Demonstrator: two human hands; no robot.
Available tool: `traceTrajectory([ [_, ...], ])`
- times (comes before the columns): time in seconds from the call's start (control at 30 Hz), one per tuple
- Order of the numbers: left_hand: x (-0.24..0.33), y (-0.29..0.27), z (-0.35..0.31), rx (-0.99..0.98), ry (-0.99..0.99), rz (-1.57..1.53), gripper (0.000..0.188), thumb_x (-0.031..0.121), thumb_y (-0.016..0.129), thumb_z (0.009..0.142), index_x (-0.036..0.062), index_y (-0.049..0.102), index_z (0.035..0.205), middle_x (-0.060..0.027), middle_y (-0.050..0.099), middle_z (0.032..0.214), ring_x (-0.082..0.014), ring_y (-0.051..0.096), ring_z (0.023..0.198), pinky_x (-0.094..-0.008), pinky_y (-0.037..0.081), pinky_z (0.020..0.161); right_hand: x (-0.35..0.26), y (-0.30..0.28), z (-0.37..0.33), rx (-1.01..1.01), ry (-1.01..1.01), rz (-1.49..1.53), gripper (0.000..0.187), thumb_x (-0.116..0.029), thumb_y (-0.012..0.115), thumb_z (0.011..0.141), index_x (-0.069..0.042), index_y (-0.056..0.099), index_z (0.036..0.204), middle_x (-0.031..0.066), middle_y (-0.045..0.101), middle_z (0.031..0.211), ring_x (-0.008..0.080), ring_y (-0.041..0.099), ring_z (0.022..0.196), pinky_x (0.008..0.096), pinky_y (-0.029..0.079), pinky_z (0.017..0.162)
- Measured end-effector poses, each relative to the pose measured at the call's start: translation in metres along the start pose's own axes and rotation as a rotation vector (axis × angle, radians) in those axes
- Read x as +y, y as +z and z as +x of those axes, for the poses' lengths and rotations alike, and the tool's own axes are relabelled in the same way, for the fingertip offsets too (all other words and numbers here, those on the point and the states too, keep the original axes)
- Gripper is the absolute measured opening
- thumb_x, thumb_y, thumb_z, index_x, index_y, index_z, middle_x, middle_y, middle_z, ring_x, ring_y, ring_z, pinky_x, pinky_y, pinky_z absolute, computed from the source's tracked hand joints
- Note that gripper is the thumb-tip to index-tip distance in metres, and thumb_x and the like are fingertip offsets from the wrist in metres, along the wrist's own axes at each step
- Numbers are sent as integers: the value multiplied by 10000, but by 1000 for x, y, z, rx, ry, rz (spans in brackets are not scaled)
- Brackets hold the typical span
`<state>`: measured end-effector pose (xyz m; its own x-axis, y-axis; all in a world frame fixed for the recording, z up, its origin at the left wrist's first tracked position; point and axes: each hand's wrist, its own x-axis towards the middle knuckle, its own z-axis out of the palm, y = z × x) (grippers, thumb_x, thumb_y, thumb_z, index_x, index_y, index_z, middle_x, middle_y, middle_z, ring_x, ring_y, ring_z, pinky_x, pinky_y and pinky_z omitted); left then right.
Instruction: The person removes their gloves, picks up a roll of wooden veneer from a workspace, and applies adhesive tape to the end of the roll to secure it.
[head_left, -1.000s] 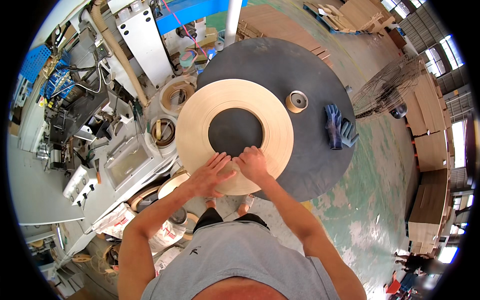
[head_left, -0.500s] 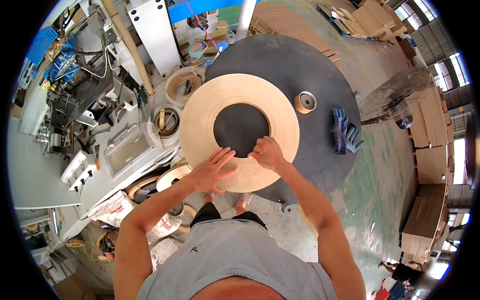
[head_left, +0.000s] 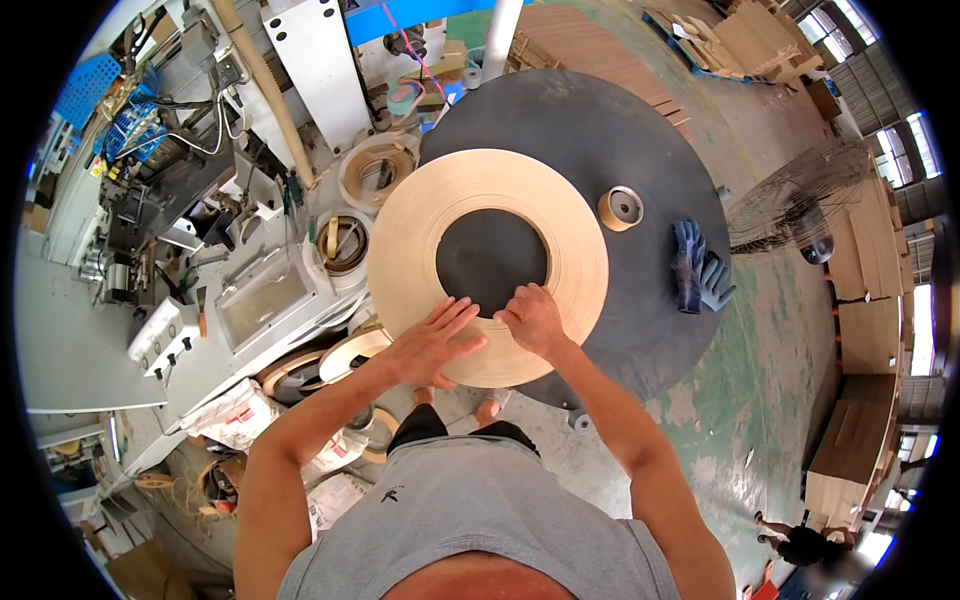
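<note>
A large flat roll of pale wood-coloured edge banding lies on a round black table, overhanging its near left side. My left hand rests flat on the near left part of the roll, fingers stretched toward the centre hole, thumb apart. At the near right of the hole, my right hand has its fingers curled and thumb close in, gripping the inner edge of the roll. What lies under its fingertips is hidden. A small roll of tape and a pair of blue-grey gloves lie farther right on the table.
A workbench with a machine stands on the left, beside smaller banding rolls. A wire-caged fan stands past the table's right side. Stacked cardboard lines the far right; another person is at the lower right.
My right hand has slid slightly toward me and left along the roll's inner edge. My left hand stays nearly in place. The whole view has shifted a little.
</note>
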<state>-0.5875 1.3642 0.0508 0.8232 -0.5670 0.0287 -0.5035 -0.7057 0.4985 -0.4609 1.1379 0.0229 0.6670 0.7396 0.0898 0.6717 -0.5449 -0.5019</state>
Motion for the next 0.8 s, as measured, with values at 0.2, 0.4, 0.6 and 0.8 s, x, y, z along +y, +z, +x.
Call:
traceTrajectory([
  [0.2,0,-3,3,-9,0,-2,900,300,907,568,143,554,1381,-217,377,1516,-383,299,1454,-491,190,1251,-10,1,-13,103,-7,16,221,-219,763,786,-69,656,664,70,544,754,283,526,808,432,431,768],
  [0.4,-4,-1,8,16,59,7,876,330,910,530,147,584,1323,-214,430,1431,-401,364,1383,-525,222,1227,-32,-19,-37,74,-90,-38,461,-303,800,737,-29,700,1094,138,571,1033,347,526,1065,449,435,1013],
  [0.6,-9,-6,6,9,71,28,881,372,906,505,137,592,1293,-225,450,1394,-416,385,1357,-552,242,1210,-42,-14,-38,-21,-70,-62,728,-397,825,691,-9,600,1264,159,516,1179,382,460,1209,484,353,1133],
  [0.8,-9,-13,30,-29,173,54,925,409,912,484,118,583,1298,-238,453,1403,-430,381,1360,-563,242,1208,-34,-5,-53,152,58,-34,594,-384,794,728,-14,627,1162,164,515,1139,391,472,1155,487,392,1066],
])
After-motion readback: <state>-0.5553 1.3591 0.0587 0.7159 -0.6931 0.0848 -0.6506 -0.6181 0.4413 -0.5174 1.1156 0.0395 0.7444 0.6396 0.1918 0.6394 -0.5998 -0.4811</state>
